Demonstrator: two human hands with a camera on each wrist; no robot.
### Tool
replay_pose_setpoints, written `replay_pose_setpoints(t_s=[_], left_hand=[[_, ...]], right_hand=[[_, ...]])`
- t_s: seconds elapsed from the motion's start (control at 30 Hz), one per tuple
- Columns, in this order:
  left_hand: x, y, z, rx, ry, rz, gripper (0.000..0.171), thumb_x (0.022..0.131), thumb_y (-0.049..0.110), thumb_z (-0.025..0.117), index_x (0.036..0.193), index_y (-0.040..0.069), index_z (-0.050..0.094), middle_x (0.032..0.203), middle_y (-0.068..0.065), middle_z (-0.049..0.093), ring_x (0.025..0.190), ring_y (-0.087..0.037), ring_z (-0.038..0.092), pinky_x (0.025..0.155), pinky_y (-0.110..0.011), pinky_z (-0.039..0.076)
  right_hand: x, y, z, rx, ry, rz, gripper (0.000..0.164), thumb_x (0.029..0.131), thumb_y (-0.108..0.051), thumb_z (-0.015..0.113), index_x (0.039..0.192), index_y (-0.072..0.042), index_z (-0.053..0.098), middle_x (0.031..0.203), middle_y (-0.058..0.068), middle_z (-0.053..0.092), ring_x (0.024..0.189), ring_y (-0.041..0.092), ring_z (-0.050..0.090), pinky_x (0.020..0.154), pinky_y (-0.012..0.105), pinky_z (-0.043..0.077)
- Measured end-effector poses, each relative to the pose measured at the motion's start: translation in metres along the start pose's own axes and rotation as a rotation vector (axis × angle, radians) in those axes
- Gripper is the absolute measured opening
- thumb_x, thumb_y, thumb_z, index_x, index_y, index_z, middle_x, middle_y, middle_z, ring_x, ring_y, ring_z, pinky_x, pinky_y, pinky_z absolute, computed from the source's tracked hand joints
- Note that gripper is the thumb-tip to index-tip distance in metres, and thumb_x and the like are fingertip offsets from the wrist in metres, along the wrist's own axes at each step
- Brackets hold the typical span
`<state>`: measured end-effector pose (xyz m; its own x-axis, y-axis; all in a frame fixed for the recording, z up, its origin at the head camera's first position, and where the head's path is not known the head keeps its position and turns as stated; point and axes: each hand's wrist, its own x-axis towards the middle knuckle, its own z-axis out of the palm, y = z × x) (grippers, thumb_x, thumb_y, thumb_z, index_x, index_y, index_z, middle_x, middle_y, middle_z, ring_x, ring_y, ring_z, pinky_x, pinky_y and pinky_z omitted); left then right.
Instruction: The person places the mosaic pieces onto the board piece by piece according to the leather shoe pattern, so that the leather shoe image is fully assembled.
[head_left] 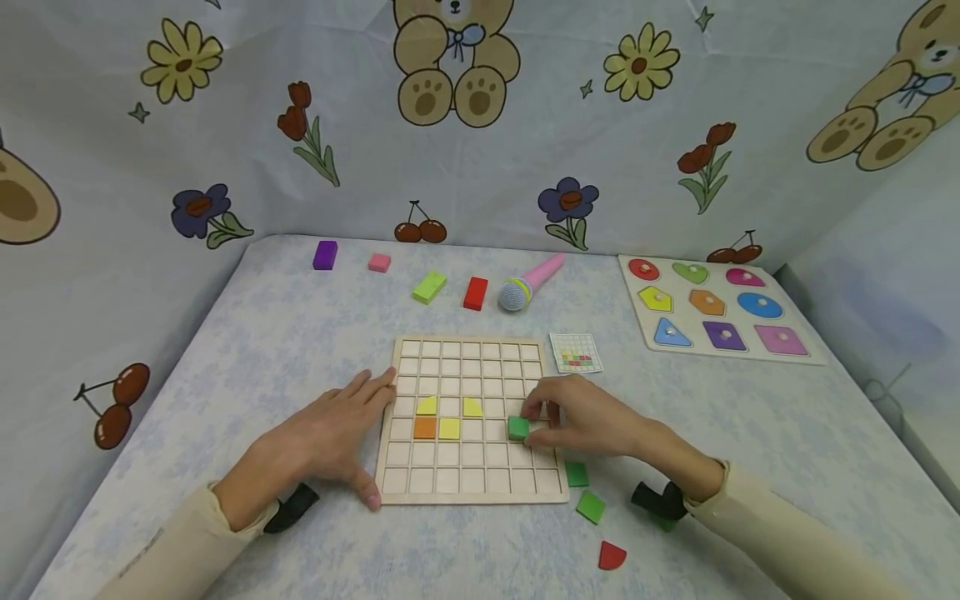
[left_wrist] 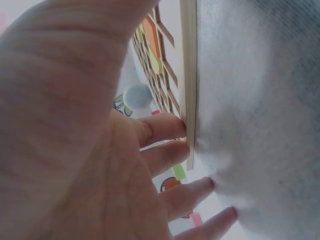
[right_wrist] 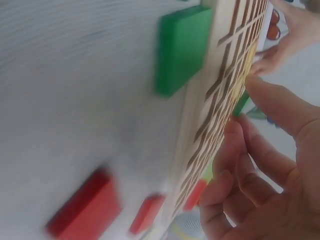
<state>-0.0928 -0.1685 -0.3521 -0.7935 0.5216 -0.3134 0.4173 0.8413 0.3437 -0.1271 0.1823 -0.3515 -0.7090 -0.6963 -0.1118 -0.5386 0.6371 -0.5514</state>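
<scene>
A wooden grid board lies flat on the table. Its cells hold an orange square, a yellow square and two yellow rounded pieces. Between thumb and fingers, my right hand pinches a green square tile over the board's right part; the right wrist view shows this tile partly covered by fingertips. My left hand rests at the board's left edge, fingers spread and fairly straight. In the left wrist view, two fingers touch the board's side.
Loose green tiles and a red quarter-round piece lie near the board's lower right corner. A small pattern card sits beyond the right hand. Farther back are a toy microphone, several coloured blocks and a shape puzzle.
</scene>
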Motion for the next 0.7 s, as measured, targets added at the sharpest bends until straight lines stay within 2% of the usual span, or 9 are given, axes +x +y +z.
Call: replay_pose_setpoints(t_s=[0.27, 0.7], left_hand=[[0.000, 0.000, 0.000, 0.003, 0.004, 0.011, 0.137, 0.047, 0.070, 0.087, 0.153, 0.004, 0.031, 0.168, -0.016, 0.013, 0.151, -0.048, 0.015, 0.109, -0.068, 0.031], [0.001, -0.001, 0.001, 0.013, 0.003, 0.010, 0.137, 0.046, 0.072, 0.086, 0.152, 0.004, 0.032, 0.167, -0.017, 0.014, 0.151, -0.048, 0.016, 0.109, -0.068, 0.032]], right_hand=[[0.025, -0.021, 0.012, -0.018, -0.037, -0.041, 0.020, 0.085, -0.030, 0.081, 0.100, -0.020, 0.072, 0.095, -0.008, 0.066, 0.074, 0.008, 0.057, 0.069, 0.022, 0.050], [0.048, -0.047, 0.025, -0.077, -0.063, -0.093, 0.019, 0.087, -0.035, 0.078, 0.100, -0.022, 0.072, 0.093, -0.011, 0.066, 0.073, 0.004, 0.053, 0.069, 0.021, 0.047]])
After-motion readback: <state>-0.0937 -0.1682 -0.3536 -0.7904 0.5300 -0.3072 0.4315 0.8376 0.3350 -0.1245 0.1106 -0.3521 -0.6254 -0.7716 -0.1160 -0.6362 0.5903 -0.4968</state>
